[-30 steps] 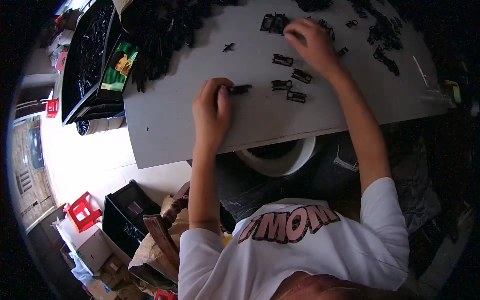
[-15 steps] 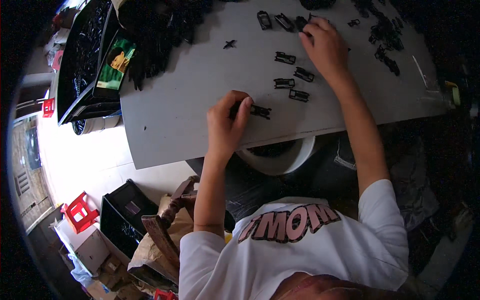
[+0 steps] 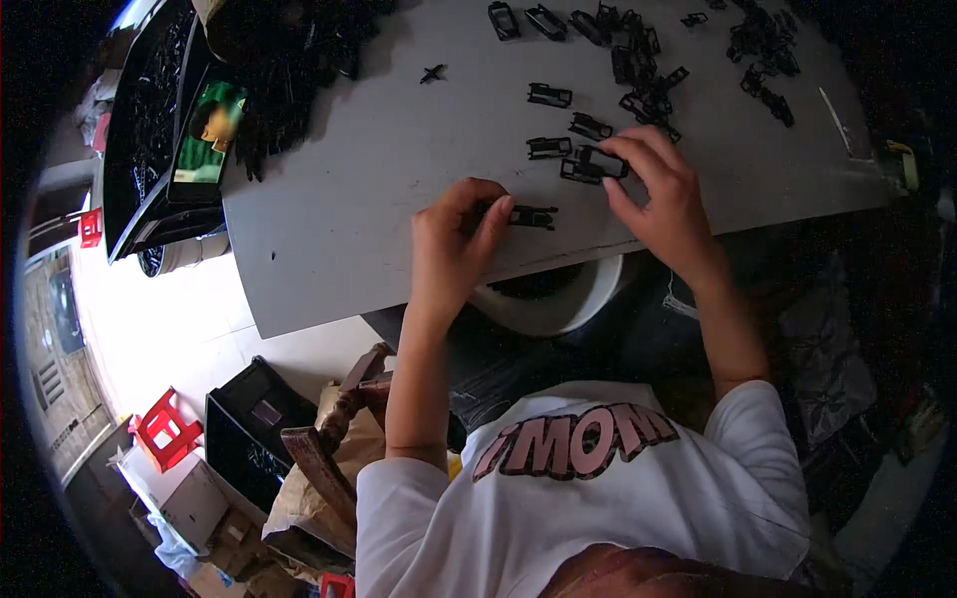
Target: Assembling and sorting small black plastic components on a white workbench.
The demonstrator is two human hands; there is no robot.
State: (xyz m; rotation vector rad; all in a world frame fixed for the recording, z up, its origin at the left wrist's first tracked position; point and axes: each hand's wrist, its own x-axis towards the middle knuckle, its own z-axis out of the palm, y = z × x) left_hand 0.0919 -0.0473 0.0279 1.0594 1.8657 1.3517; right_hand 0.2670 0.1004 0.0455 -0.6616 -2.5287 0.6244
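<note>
My left hand (image 3: 459, 227) is closed on a slim black plastic part (image 3: 533, 216); its far end sticks out to the right past my thumb, close over the table. Between thumb and fingers of my right hand (image 3: 666, 194) is a black plastic frame (image 3: 608, 164), an open, hollow piece. Just left of it, partly overlapped, are loose black plastic pieces, among them one (image 3: 548, 149) and another (image 3: 590, 127). A further piece (image 3: 549, 95) lies a little beyond. My fingers hide part of what each hand holds.
The grey table (image 3: 369, 219) holds a heap of black parts (image 3: 638, 65) at the back right and a dark pile (image 3: 299, 80) at the back left. A phone (image 3: 210, 132) leans against a black bin (image 3: 159, 130). A white round tub (image 3: 593, 304) sits under the table's near edge.
My right hand has come back from the far heap toward me, bringing a black plastic frame beside the loose pieces. My left hand keeps its part in nearly the same place.
</note>
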